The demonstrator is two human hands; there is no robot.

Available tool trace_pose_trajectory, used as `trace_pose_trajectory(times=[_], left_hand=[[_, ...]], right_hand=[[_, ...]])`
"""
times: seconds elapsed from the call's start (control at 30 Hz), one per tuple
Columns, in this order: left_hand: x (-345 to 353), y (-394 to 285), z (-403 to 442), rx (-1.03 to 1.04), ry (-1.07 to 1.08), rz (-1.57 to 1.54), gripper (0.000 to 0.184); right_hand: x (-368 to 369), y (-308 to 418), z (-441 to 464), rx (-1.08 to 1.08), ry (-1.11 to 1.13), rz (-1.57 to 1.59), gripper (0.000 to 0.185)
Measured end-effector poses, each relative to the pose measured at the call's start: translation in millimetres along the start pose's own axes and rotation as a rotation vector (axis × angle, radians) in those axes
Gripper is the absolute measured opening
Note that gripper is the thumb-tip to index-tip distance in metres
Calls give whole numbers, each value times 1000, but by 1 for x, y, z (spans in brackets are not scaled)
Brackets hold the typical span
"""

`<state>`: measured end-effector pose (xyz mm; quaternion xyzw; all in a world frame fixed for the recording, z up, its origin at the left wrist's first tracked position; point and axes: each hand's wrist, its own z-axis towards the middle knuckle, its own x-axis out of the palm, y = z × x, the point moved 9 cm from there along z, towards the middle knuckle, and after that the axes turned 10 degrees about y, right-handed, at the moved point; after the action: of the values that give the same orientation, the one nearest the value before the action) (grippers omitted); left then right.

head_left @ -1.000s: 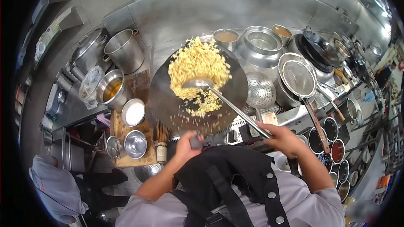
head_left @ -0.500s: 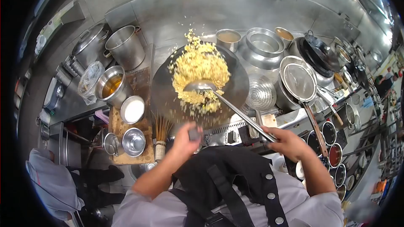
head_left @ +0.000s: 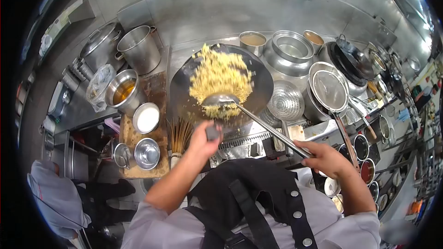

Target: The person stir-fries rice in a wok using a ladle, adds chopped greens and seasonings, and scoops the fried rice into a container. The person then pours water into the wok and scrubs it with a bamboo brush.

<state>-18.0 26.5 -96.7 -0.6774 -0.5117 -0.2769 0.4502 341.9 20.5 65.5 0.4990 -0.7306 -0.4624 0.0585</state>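
A large dark wok [head_left: 180, 87] stands at the centre, with yellow fried rice [head_left: 221, 76] heaped and blurred in its middle. My left hand [head_left: 203, 139] is closed at the wok's near edge around a dark grey grip; whether this is bare handle or folded cloth, I cannot tell. The fingers of my right hand [head_left: 325, 157] wrap round the end of a long-handled metal ladle [head_left: 272, 131]. The ladle's bowl rests against the near side of the rice, partly covering it.
Left are a pot of amber liquid [head_left: 123, 93], a bowl of white contents [head_left: 146, 118] and a bamboo brush [head_left: 179, 136]. Right are a perforated skimmer [head_left: 285, 101], a mesh strainer [head_left: 330, 90] and sauce containers [head_left: 367, 170]. Another person [head_left: 57, 198] stands at lower left.
The airborne rice has dropped back toward the wok and is less scattered. My left hand and the wok's near edge have risen slightly; my right hand still grips the ladle.
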Motion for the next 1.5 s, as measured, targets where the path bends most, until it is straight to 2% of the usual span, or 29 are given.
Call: trace_pose_trajectory(times=[0.07, 0.13, 0.17, 0.23, 0.27, 0.3, 0.33, 0.37, 0.43, 0.57, 0.63, 0.7, 0.83, 0.9, 0.93, 0.97, 1.03, 1.07, 1.1, 1.17, 1.2, 1.33, 1.4, 1.5], left_hand=[[19, -8, 31, 9, 3, 28, 14], [3, -2, 82, 45, 94, 61, 16], [-6, 7, 77, 37, 99, 65, 16], [-47, 41, 51, -8, -8, 87, 15], [-45, 45, 23, 12, 97, 169, 16], [-31, 41, -4, 37, 202, 249, 17], [-31, 39, -11, -42, 190, 179, 19], [-24, 34, -4, -43, 177, 167, 19], [-8, 12, 24, -32, -47, -103, 16], [4, -18, 111, 48, 13, 77, 13], [4, -24, 127, 46, 28, 110, 11], [4, -22, 131, 42, 34, 134, 10], [1, -27, 123, 53, -7, 143, 8], [-1, -27, 125, 58, -18, 141, 9], [-1, -26, 128, 54, 4, 140, 9], [-2, -26, 129, 49, 26, 141, 9], [-3, -27, 131, 53, 1, 122, 9], [-4, -26, 131, 57, -16, 107, 9], [-4, -25, 132, 57, -15, 104, 9], [-5, -26, 131, 56, 9, 112, 10], [-4, -27, 128, 59, 7, 115, 10], [-3, -29, 128, 60, -16, 57, 11], [-9, -26, 132, 47, -38, 71, 10], [-7, -29, 135, 58, 3, 80, 11]], right_hand=[[0, -3, 1, 60, 36, 39, 68], [-6, 14, 38, -80, -123, -491, 70], [4, -7, 73, -75, -130, -487, 70], [6, -18, 127, -304, -403, -717, 70], [10, -13, 118, -306, -407, -719, 70], [11, -14, 105, -281, -304, -275, 70], [18, -17, 98, -238, -183, 167, 70], [21, -9, 93, -227, -170, 163, 70], [13, 4, 84, -251, -327, 291, 73], [37, 13, 161, -140, -377, 302, 74], [61, 37, 189, -255, -61, 538, 74], [58, 60, 176, -247, -44, 514, 73], [51, 87, 149, -371, -105, 481, 70], [46, 94, 135, -417, -58, 577, 68], [50, 95, 132, -394, 27, 705, 67], [48, 92, 141, -391, 33, 703, 67], [59, 66, 184, -242, 202, 892, 66], [58, 50, 211, -194, 192, 936, 66], [59, 45, 220, -193, 192, 933, 66], [39, 40, 232, -209, -54, 604, 56], [37, 34, 226, -219, -94, 588, 57], [52, 23, 178, -195, 33, 805, 62], [66, 30, 172, -153, 221, 820, 61], [33, 44, 242, -219, 113, 696, 60]])
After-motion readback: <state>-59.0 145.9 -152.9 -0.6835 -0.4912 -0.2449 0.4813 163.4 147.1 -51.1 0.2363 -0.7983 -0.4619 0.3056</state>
